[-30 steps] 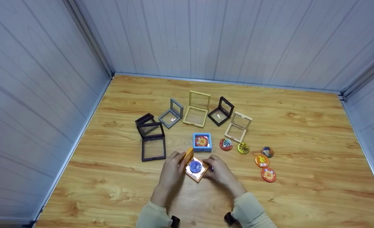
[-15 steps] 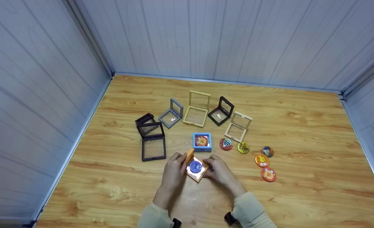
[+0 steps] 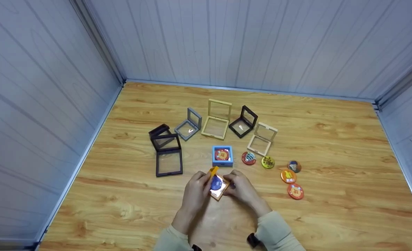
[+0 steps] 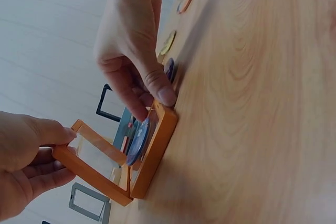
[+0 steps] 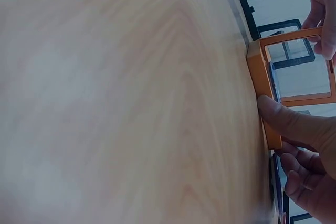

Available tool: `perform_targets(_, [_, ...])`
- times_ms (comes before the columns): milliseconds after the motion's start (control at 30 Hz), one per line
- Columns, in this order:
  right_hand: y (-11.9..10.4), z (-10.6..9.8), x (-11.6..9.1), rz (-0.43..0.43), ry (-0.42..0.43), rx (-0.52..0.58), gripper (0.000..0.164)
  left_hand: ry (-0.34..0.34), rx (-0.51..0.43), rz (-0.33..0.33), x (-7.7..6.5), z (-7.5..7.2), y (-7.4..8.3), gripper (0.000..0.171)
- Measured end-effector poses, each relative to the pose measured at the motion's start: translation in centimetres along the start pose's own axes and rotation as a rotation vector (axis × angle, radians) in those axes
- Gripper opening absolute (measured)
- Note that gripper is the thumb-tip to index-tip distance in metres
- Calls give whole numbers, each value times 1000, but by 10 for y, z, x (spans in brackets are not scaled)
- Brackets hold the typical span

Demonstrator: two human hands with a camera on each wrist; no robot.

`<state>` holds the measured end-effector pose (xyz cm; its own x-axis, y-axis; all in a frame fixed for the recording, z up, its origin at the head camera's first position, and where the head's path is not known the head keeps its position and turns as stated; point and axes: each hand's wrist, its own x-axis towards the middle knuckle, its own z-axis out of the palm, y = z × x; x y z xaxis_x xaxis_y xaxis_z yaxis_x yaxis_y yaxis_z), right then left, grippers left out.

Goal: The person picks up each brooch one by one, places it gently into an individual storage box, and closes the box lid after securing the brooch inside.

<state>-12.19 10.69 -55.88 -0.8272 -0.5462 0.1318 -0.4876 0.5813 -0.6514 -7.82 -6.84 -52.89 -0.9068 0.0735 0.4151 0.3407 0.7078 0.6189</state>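
Observation:
My left hand (image 3: 195,191) pinches the lid of a small orange display case (image 4: 155,156) between thumb and fingers. The clear-windowed lid stands raised on its hinge. On the clear film of the case's base lies a round blue badge (image 4: 138,141), partly covered by the lid in the head view. My right hand (image 3: 243,190) grips the base at its opposite corner, thumb on the outer edge. A second dark blue badge (image 4: 169,68) shows just behind the right hand's fingers. Directly beyond stands a closed blue case (image 3: 222,164) with a red badge inside.
Beyond the hands stand open frame cases: dark ones (image 3: 169,173) at left, a grey one (image 3: 197,118), a yellow one (image 3: 219,101), a black one (image 3: 249,113) and a beige one (image 3: 274,131). Several loose badges (image 3: 289,176) lie to the right. Panel walls (image 3: 206,45) surround the wooden table (image 3: 349,146).
My left hand has moved slightly right, swinging the orange lid further over the base and the blue badge. The right hand has stayed in place on the base.

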Motion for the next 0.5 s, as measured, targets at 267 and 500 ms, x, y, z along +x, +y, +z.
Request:
perform_targets(267, [1, 0, 0, -2, -5, -1, 40, -52, -89, -7, -6, 6, 3, 22])
perform_targets(500, [2, 0, 0, -15, -1, -7, 36, -118, -158, -64, -11, 11, 6, 23])
